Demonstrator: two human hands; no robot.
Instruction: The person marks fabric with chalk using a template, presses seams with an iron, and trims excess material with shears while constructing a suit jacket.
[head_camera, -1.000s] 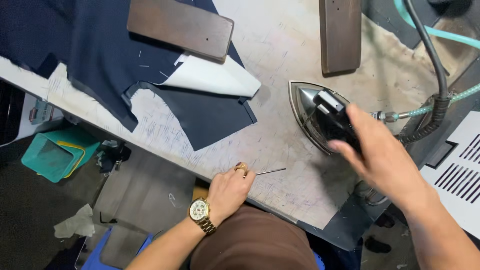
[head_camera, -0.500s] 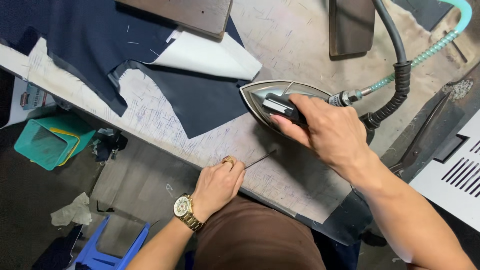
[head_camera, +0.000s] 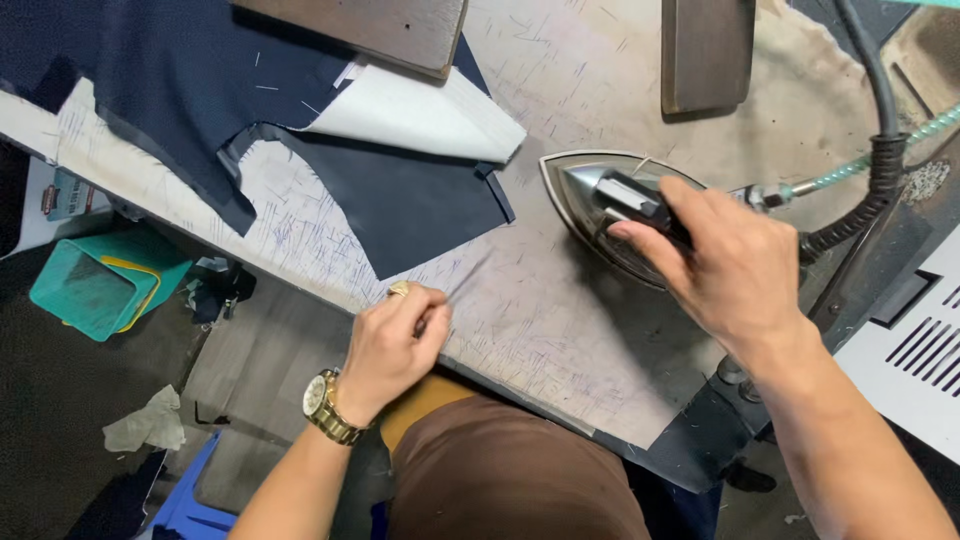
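Item: steam iron (head_camera: 610, 205), polished metal body with a dark handle, resting sole-down on the scribbled, padded pressing table (head_camera: 560, 330), right of centre and just beside the navy fabric piece (head_camera: 420, 205). Your right hand (head_camera: 735, 265) is wrapped over the handle, fingers closed round the grip. Likely heavy and rigid, with a hot sole, so take it only by the dark handle; the corrugated hose (head_camera: 880, 160) and braided line at its rear will probably drag and resist turning. Item: navy fabric piece with pale lining (head_camera: 420, 115) folded back; soft, light, apt to shift or crease, partly pinned under a wooden block (head_camera: 370, 25). Your left hand (head_camera: 395, 345), wristwatch (head_camera: 325, 405) on, is loosely curled at the table's near edge; whether it pinches anything cannot be told.
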